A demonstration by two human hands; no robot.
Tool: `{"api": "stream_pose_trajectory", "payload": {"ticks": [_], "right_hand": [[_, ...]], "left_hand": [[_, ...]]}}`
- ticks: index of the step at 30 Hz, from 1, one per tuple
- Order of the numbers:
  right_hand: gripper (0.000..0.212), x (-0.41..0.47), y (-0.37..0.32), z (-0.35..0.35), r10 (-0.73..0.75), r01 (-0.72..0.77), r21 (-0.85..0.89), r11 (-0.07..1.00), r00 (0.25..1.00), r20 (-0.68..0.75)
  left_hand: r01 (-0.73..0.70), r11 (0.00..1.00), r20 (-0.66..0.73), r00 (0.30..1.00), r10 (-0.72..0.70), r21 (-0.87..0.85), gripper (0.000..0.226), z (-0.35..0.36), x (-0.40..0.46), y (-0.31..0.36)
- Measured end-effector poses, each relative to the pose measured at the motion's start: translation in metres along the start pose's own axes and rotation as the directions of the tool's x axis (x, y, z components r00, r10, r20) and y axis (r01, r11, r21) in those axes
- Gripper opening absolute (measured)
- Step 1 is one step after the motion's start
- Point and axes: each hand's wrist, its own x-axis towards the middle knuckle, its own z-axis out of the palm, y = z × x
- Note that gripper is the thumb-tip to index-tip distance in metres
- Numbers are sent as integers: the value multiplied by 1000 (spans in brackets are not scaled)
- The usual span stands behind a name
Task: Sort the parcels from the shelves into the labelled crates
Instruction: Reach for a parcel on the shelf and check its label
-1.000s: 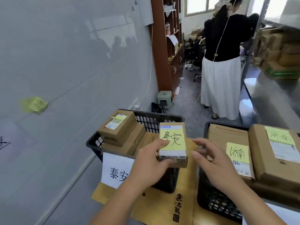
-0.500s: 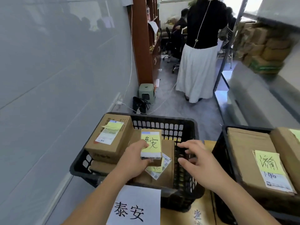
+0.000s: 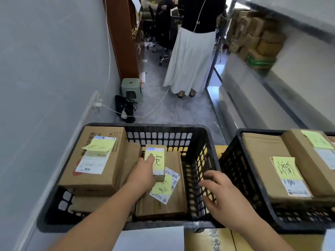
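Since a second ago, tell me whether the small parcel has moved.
Yes. The left hand has carried the small parcel from above the left crate's front rim, forward and down onto the parcels inside.

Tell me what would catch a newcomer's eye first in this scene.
Probably the small parcel with a yellow handwritten note, held by the left hand over the boxes inside the left black crate. The right hand hovers open by that crate's right wall. Beyond, a person in a long white skirt stands in the aisle.

Matt brown cardboard parcels [image 3: 94, 160] with yellow paper notes [image 3: 100, 144], in black perforated plastic crates [image 3: 199, 140].
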Motion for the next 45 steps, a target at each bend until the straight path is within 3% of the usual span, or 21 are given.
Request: {"api": "stream_pose_trajectory", "payload": {"ticks": [12,18,24,29,36,42,45], "right_hand": [[33,-3,0,7,-40,38,-45,998,999,-32],[41,-34,-1,-18,-3,5,21,1000,997,-83],[47,-137,29,-56,155,-148,60,987,980,-122],[47,-254,74,-81,301,-291,76,954,932,-203],[50,-419,120,-107,532,-522,116,845,802,-271],[57,-540,150,-126,700,-684,192,704,621,-352],[57,-591,166,-128,769,-748,239,620,518,-375]], "left_hand": [[19,936,-127,992,28,351,37,-4,-3,6],[-18,932,-171,982,86,362,48,-23,-43,41],[-226,938,-185,942,279,264,59,-22,-103,127],[-407,870,-202,861,467,277,64,14,-180,226],[-637,711,-55,732,679,299,69,90,-284,350],[-811,524,94,561,822,262,67,162,-363,449],[-881,398,149,443,884,255,66,195,-396,497]]}}
